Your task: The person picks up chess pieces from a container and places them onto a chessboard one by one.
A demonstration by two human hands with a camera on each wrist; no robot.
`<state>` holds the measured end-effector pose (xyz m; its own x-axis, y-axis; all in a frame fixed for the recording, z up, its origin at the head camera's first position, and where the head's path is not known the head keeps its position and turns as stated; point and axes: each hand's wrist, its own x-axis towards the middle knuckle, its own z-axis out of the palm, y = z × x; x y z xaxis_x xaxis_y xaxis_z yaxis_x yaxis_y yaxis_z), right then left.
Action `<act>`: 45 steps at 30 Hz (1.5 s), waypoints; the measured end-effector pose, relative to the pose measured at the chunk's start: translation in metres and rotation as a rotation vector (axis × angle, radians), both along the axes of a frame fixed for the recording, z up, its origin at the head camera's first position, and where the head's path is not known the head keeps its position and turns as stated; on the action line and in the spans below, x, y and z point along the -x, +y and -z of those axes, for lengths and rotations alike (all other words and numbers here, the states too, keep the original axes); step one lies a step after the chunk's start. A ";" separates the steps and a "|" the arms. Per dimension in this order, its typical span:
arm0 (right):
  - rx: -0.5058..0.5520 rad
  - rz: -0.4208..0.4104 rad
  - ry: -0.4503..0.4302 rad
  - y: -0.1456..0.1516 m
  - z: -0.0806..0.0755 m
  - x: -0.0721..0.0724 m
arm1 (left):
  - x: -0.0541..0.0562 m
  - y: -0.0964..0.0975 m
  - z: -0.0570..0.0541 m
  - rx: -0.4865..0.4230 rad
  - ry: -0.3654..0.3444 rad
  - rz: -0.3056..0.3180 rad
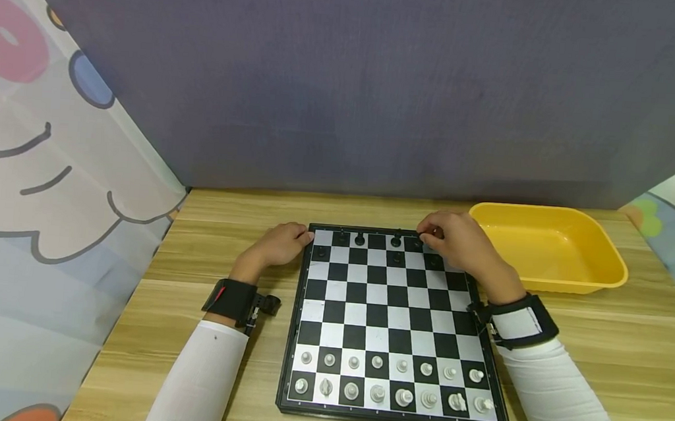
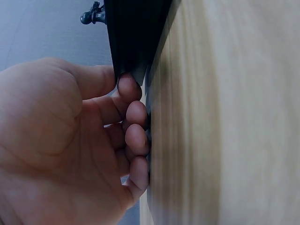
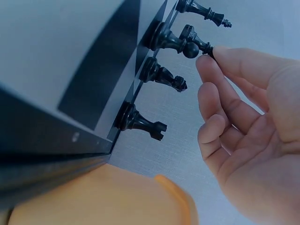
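A chessboard (image 1: 365, 293) with black-and-white squares lies on the table. At its far left corner my left hand (image 1: 278, 243) pinches the black frame between thumb and index finger; the other fingers rest curled by the tabletop. My right hand (image 1: 460, 243) is over the far right part, its thumb and index finger pinching the top of a black bishop (image 3: 190, 33), which stands on the back row. Around it stand a black king (image 3: 199, 9), a black pawn (image 3: 166, 40), what looks like a black knight (image 3: 161, 75) and a black rook (image 3: 138, 123). The right hand hides some squares in the head view.
White chess pieces (image 1: 378, 393) fill the two near rows. Several black pieces, including a black pawn (image 1: 322, 251), stand in the far rows. A yellow tray (image 1: 608, 285) sits right of the board. A grey panel (image 1: 347, 92) rises behind the wooden table (image 1: 210, 240).
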<state>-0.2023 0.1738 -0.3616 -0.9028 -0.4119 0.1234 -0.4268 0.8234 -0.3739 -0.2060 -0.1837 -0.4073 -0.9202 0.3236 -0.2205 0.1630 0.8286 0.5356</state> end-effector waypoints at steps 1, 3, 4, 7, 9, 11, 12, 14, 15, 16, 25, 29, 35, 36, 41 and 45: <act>0.000 0.000 -0.002 0.000 0.000 0.000 | 0.000 0.000 0.000 0.000 -0.002 -0.001; -0.002 -0.003 -0.005 -0.001 0.000 0.000 | 0.000 -0.001 -0.001 0.000 0.000 -0.003; -0.004 -0.005 -0.005 -0.002 0.000 0.000 | -0.001 -0.001 0.000 0.002 0.001 -0.002; -0.013 -0.009 -0.005 -0.003 0.000 0.000 | -0.001 -0.001 0.000 0.002 -0.001 -0.001; -0.019 -0.010 -0.009 -0.004 0.001 0.001 | -0.001 -0.001 0.000 0.002 -0.002 0.001; -0.027 -0.009 -0.018 -0.004 0.001 0.001 | -0.001 0.000 0.000 0.001 -0.006 0.005; -0.030 -0.009 -0.023 -0.004 0.001 0.001 | -0.001 0.000 0.001 0.002 -0.006 0.007; -0.033 -0.008 -0.034 -0.004 0.002 0.002 | -0.001 0.000 0.001 0.003 -0.003 0.010; -0.034 -0.009 -0.037 -0.004 0.002 0.002 | -0.001 0.000 0.002 0.004 -0.003 0.010; -0.035 -0.011 -0.040 -0.005 0.002 0.002 | -0.001 0.000 0.002 0.004 -0.005 0.009; -0.043 -0.033 -0.028 -0.006 0.001 0.003 | -0.002 -0.001 0.000 0.001 -0.002 0.003; -0.041 -0.020 -0.038 -0.006 -0.001 0.002 | -0.002 -0.001 0.000 0.001 0.000 0.005; -0.035 0.009 -0.024 0.001 -0.009 0.000 | -0.002 -0.001 0.001 0.001 -0.001 0.004; -0.029 0.013 -0.023 0.004 -0.011 0.000 | -0.002 -0.001 0.001 0.002 0.000 0.003; -0.003 0.037 -0.050 0.020 -0.022 -0.002 | -0.001 -0.002 0.001 -0.006 -0.005 0.003; -0.030 0.055 -0.094 0.034 -0.029 -0.002 | -0.001 -0.002 0.000 -0.006 -0.005 0.000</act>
